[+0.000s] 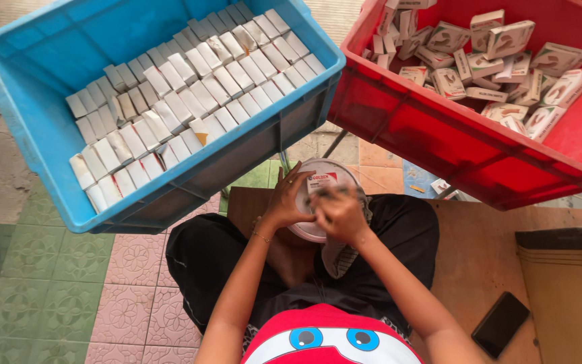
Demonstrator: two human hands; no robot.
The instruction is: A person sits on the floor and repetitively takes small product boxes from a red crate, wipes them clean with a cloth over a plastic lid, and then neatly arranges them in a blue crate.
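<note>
Two hands meet over the lap: the left hand (285, 205) with fingers spread, its grip loose against a round white plastic lid (318, 176), the right hand (340, 214) curled shut on a small blurred box (322, 182). Beyond sit two crates: a blue plastic crate (42, 128) with dozens of upright white packets in rows, and a red plastic crate (432, 135) with a loose heap of small printed cartons

Blue crate (28, 135), upper left of fingers, neat white-box rows. Black phone (500, 323) lower right, on floor. Cardboard carton (567, 290) far right.
</note>
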